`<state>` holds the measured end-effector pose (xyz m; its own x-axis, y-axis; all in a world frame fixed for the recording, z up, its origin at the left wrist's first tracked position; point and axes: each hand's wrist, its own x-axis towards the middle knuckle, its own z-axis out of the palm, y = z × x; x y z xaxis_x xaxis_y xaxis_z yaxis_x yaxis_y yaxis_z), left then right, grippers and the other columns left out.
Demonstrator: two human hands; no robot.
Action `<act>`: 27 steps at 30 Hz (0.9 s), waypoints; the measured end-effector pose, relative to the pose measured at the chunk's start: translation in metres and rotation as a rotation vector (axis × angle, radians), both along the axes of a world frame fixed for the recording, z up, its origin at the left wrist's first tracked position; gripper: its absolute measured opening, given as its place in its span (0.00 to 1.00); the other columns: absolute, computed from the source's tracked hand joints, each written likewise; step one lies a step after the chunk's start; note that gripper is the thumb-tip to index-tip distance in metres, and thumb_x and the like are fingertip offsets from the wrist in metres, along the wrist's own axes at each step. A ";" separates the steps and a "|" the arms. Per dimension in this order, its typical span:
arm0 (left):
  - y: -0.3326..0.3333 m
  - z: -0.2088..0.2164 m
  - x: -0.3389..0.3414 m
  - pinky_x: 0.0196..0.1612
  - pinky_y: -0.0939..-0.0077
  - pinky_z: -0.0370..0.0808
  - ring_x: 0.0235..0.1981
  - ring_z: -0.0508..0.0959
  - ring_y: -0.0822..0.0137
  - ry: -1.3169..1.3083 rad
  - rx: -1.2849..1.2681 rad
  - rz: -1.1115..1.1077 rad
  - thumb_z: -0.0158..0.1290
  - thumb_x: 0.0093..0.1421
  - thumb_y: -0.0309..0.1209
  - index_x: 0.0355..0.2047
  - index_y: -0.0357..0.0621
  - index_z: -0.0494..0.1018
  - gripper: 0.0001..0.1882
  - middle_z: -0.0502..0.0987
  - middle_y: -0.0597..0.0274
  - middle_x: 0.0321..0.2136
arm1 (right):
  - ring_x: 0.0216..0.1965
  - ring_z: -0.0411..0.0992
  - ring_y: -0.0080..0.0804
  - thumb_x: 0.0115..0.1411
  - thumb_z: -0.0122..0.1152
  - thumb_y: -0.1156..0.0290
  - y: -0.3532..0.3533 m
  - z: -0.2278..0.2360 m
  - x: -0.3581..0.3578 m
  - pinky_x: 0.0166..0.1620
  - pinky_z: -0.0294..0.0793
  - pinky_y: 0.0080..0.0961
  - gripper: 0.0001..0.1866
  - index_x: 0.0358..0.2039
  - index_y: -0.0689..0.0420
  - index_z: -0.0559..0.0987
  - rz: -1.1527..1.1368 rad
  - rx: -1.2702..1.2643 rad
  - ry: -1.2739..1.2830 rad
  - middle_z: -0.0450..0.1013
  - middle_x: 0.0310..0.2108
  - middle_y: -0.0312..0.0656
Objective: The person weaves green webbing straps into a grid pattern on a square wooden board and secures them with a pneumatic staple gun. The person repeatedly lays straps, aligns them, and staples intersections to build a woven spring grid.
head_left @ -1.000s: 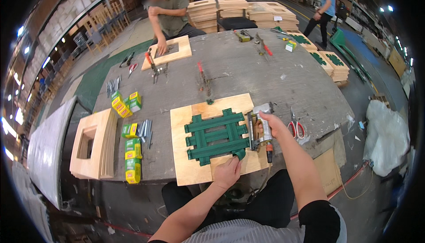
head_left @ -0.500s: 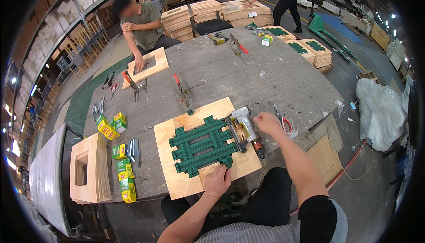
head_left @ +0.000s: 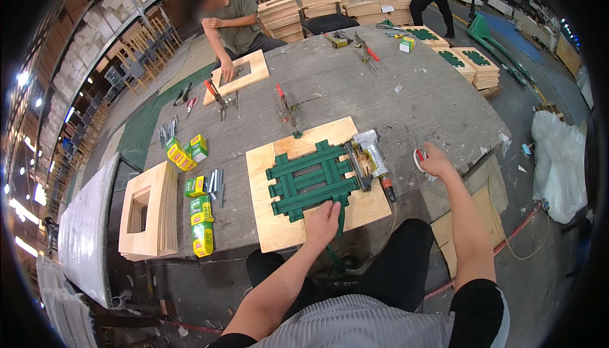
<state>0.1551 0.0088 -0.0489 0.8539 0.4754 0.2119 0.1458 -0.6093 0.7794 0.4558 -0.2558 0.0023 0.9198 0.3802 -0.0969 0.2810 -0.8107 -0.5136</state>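
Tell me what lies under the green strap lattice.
The green lattice rests on a square plywood board, which lies on the grey table. The left hand covers its near edge; the wood beneath the straps is hidden.
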 end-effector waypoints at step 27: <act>0.047 0.069 0.009 0.30 0.74 0.76 0.27 0.80 0.70 0.180 -1.090 -0.048 0.52 0.73 0.40 0.44 0.35 0.77 0.18 0.80 0.61 0.29 | 0.35 0.81 0.49 0.58 0.65 0.54 0.085 0.020 -0.119 0.36 0.77 0.49 0.20 0.47 0.47 0.76 1.102 -0.312 -0.330 0.79 0.29 0.45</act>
